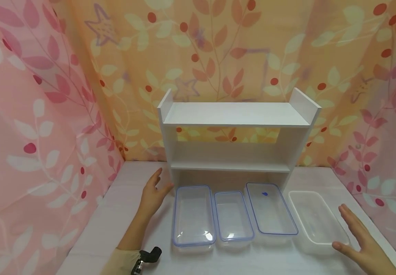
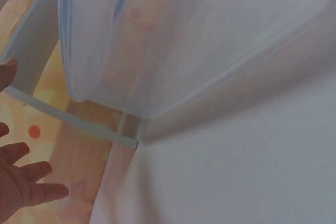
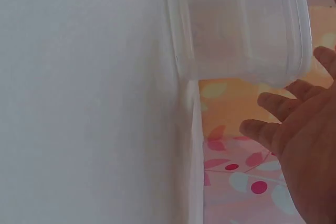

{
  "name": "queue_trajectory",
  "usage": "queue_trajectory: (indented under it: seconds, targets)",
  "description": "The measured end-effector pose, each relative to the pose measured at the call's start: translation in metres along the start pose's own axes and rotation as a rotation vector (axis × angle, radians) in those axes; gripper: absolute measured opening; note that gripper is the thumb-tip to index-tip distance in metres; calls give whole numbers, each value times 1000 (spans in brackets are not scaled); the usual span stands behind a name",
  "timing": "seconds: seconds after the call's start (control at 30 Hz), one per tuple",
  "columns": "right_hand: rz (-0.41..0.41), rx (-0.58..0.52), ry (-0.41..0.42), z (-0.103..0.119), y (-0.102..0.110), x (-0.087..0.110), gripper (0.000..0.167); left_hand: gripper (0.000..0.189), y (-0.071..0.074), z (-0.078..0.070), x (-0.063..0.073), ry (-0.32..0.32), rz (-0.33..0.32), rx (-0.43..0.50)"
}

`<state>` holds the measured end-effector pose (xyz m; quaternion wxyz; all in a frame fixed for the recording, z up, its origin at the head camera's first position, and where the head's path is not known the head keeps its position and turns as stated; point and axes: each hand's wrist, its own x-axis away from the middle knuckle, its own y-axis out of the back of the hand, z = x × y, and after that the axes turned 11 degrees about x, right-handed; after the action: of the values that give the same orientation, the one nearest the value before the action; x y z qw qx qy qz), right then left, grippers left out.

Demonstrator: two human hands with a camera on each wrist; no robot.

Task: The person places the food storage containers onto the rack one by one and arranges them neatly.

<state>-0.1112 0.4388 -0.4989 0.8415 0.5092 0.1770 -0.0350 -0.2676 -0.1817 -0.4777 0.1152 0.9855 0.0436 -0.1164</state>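
Note:
Several clear plastic food containers stand in a row on the white table. At the row's left is a large one with a blue-rimmed lid. Beside it come a smaller blue-rimmed container and another large blue-rimmed container with a small blue mark. A white-rimmed container sits at the right end. My left hand, fingers spread, hovers left of the first container, holding nothing. In the right wrist view, my right hand has extended fingers near the white-rimmed container; whether it touches is unclear.
Behind the containers stands a white tiered shelf, its visible boards bare. Floral curtains hang at the back and both sides. White cloth covers the table. A black device is strapped to my left wrist.

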Motion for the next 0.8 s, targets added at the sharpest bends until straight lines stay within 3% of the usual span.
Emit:
queue_trajectory:
  seconds: [0.07,0.33,0.47,0.67,0.8]
  targets:
    - [9,2,-10,0,-3,1,106,82,-4,-1,0,3,3,24]
    - [-3,-147,102,-11,-13,3,107,75,-11,4,-1,-5,-21,111]
    - [-6,-138,53,-16,-15,8,108,70,-17,9,-2,-20,-34,177]
    - [-22,-121,-34,-22,-15,16,106,63,-28,6,-4,-71,-59,253]
    - [34,-102,-114,-28,-18,21,105,58,-35,7,-8,-76,-63,270]
